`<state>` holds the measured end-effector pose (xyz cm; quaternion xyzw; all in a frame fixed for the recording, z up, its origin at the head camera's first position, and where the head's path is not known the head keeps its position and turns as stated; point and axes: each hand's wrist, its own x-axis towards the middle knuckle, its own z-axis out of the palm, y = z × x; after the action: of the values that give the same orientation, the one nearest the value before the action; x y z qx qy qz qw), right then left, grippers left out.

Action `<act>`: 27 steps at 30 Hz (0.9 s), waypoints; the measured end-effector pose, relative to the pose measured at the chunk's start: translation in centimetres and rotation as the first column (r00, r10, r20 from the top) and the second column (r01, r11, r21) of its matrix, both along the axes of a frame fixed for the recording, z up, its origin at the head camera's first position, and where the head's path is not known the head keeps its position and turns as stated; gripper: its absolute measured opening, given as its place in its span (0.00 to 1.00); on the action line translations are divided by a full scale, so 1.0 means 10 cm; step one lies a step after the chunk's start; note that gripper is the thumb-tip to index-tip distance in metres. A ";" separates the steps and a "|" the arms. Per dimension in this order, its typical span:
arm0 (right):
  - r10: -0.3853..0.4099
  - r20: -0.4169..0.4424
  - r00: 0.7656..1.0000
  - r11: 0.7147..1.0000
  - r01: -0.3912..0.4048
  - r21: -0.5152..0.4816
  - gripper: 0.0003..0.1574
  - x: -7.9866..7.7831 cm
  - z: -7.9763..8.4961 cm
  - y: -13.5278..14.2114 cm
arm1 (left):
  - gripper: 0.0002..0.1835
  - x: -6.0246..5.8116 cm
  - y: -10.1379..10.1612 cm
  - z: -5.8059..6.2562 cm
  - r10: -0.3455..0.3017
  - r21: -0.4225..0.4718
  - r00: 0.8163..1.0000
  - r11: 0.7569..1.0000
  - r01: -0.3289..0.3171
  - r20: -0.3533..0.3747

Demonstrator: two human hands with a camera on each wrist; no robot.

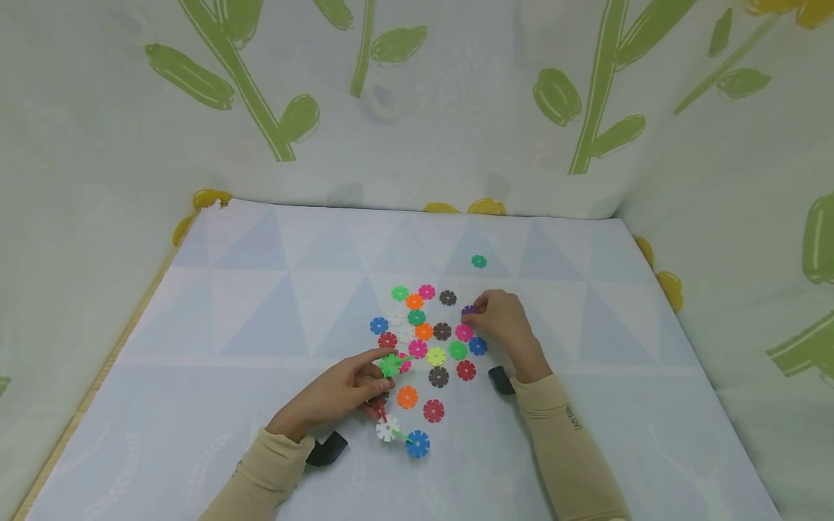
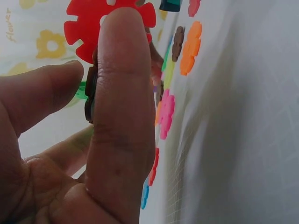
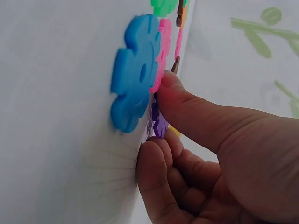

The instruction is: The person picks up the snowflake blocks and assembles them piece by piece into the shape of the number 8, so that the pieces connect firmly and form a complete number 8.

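Observation:
My left hand [image 1: 345,387] holds a joined chain of notched plastic snowflake discs. A bright green disc [image 1: 390,365] sits at its top by the fingers, and a white disc [image 1: 387,428] and a blue disc [image 1: 418,444] hang at the lower end. In the left wrist view a red disc [image 2: 81,28] stands out past a fingertip, and a brown disc [image 2: 90,95] is edge-on between thumb and finger. My right hand [image 1: 504,318] pinches a purple disc [image 3: 161,126] close over the table, beside a pink disc [image 1: 464,332] and a loose blue disc [image 3: 138,74].
Several loose discs in mixed colours lie on the patterned table cover [image 1: 247,405] between the hands. One teal disc [image 1: 478,261] lies apart, farther back. Printed curtains [image 1: 417,130] stand behind the table and at both sides. Dark wrist camera mounts [image 1: 328,449] sit by both sleeves.

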<state>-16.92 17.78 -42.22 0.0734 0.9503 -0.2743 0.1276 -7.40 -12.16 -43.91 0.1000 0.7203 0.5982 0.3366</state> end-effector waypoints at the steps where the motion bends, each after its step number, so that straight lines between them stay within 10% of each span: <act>1: -0.003 0.004 1.000 1.000 0.003 -0.009 0.27 0.00 0.00 0.01 | 0.37 0.00 0.00 0.00 0.001 0.001 1.000 1.000 -0.001 0.001; 13: 0.040 0.034 0.999 0.996 -0.038 -0.075 0.26 -0.02 -0.06 0.13 | 0.36 0.01 0.01 0.02 0.006 0.005 1.000 1.000 -0.006 -0.016; 27: 0.229 0.016 0.973 0.963 -0.224 -0.153 0.19 0.19 0.25 -0.25 | 0.37 0.00 -0.02 -0.01 0.001 0.002 0.999 1.000 -0.001 -0.053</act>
<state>-15.06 15.27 -39.73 -0.0409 0.9269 -0.3272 0.1789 -7.44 -12.36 -44.03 0.1157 0.7286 0.5961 0.3170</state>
